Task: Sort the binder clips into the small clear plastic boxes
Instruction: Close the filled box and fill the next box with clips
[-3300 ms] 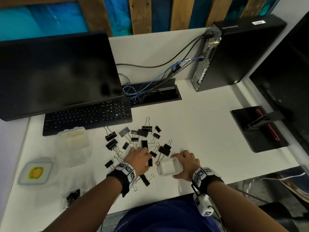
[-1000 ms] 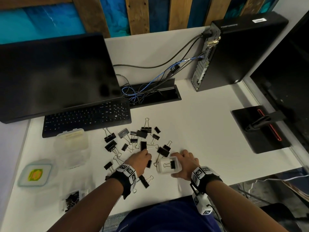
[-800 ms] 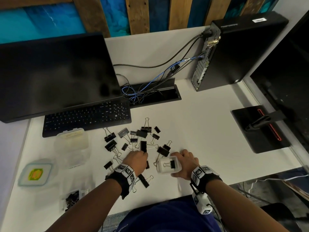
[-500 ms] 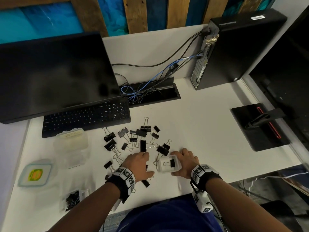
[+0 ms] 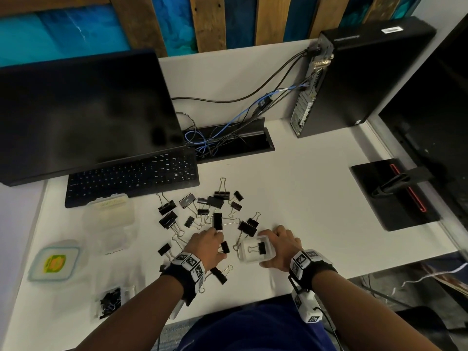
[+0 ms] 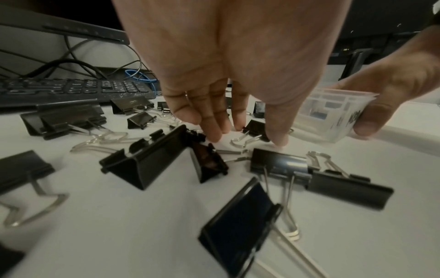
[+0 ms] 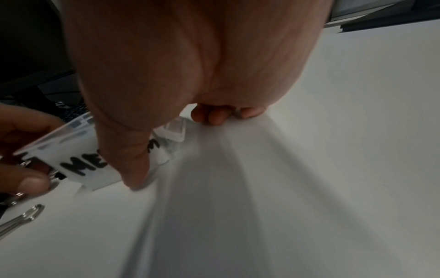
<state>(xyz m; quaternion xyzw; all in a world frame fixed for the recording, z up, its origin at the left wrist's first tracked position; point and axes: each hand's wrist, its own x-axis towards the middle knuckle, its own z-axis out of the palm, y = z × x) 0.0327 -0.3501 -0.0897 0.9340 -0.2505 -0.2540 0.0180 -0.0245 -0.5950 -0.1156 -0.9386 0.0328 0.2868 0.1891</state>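
Nearest desk edge (image 5: 316, 262): right hand (image 5: 281, 245) grips small clear box (image 5: 256, 250), thumb on near wall, fingers round far side; lettering on wall partly covered.

Inside box: one binder clip (image 5: 260, 248), absent a few seconds ago. One sorted; most still to go.

Left of box: left hand (image 5: 206, 245) back over loose clips (image 5: 202, 211), fingers straight and spread, tips on desk either side of small clip (image 6: 256, 129). Not yet pinched. Likely next pick.

Beyond box, toward keyboard (image 5: 131, 177): rest of clips scattered, mixed sizes.
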